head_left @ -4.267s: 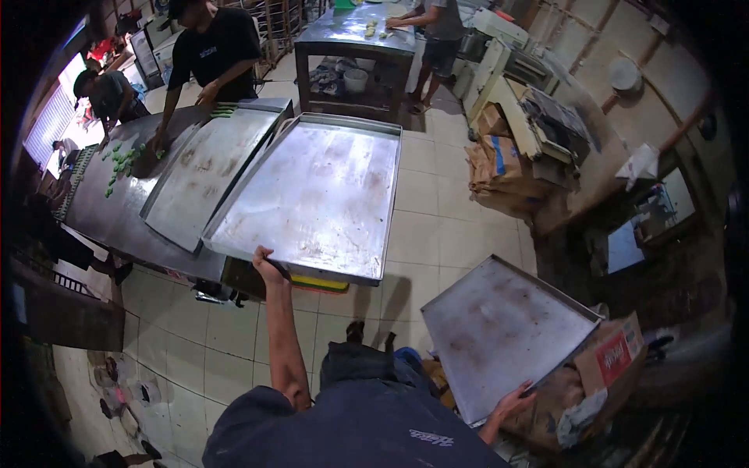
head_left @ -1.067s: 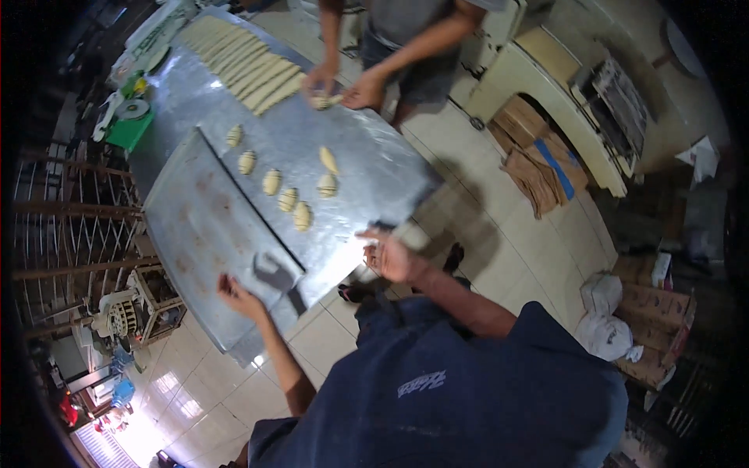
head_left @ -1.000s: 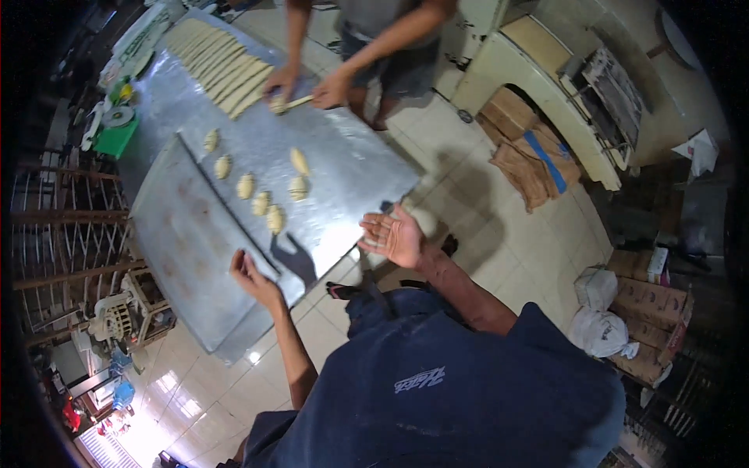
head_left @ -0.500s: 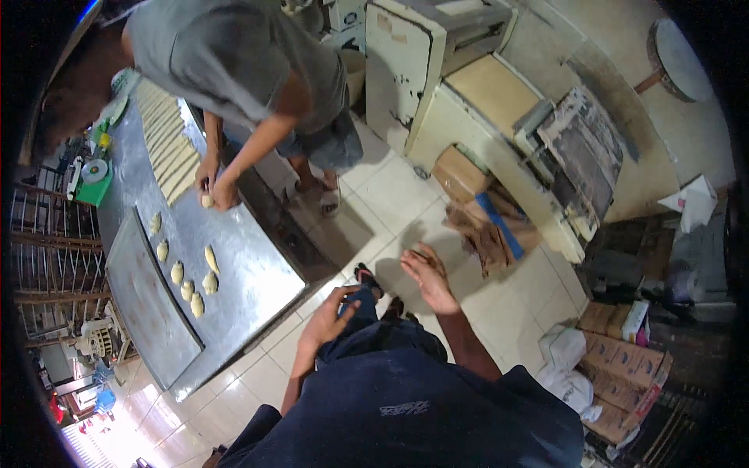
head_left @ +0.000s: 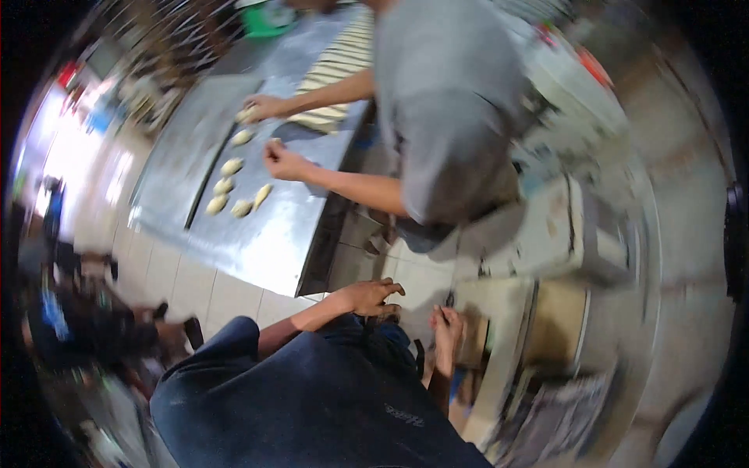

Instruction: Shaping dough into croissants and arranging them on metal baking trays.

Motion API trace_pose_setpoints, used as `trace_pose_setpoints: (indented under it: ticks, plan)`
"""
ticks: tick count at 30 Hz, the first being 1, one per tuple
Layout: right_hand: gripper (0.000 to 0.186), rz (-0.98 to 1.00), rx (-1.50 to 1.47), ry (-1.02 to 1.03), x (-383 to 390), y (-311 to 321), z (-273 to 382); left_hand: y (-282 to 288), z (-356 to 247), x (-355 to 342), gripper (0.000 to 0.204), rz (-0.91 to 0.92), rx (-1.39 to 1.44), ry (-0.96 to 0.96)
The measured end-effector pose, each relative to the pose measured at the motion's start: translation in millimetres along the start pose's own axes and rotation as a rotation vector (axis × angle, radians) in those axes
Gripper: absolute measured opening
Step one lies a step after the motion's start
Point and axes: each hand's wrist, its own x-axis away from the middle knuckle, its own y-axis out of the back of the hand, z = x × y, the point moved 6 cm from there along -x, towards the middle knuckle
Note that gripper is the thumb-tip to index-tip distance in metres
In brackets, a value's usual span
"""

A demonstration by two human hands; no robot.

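My left hand (head_left: 374,298) hangs in front of my dark shirt, over the floor short of the table's near corner. Its fingers are loosely bent and apart, with nothing in them. Further right, my right hand (head_left: 447,326) is beside the base of a cream machine; its fingers are slightly curled and apart, and I see nothing held. Several small shaped dough pieces (head_left: 232,166) lie on the metal table (head_left: 273,242). Across from me, a co-worker in a grey shirt (head_left: 460,93) has one hand (head_left: 261,108) on a dough piece and the other hand (head_left: 282,160) raised above the tabletop.
Dough strips (head_left: 335,74) lie side by side at the table's far end. A flat metal tray (head_left: 175,168) rests along its left side. The cream machine (head_left: 538,234) stands at right. Another person in dark clothes (head_left: 78,312) is at the left, blurred.
My view has swung left, shifting the table toward the middle. The co-worker's hands have parted, one reaching to the row of dough pieces. My hands remain in front of me.
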Motion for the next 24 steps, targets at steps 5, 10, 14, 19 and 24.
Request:
trace_pose_setpoints:
  ticks: [5,10,14,19,24]
  plan:
    - [0.03,0.509,0.602,0.06,-39.2,-60.6,34.4,12.5,44.9,-2.6,0.048,-0.233,0.169,0.152]
    - [0.034,1.064,0.707,0.31,-35.6,-178.6,71.1,-3.2,136.4,67.0,0.052,-0.646,0.168,0.816]
    - [0.035,1.297,0.652,0.449,-14.7,-269.7,116.6,-6.0,147.1,144.0,0.053,-1.282,0.068,1.204]
    - [0.041,1.285,0.588,0.607,-9.6,-405.6,125.7,-50.9,175.2,201.6,0.055,-1.395,0.457,1.25]
    - [0.062,1.028,0.671,1.154,-48.2,-538.3,137.4,-98.4,196.7,235.2,0.052,-1.43,0.657,1.192]
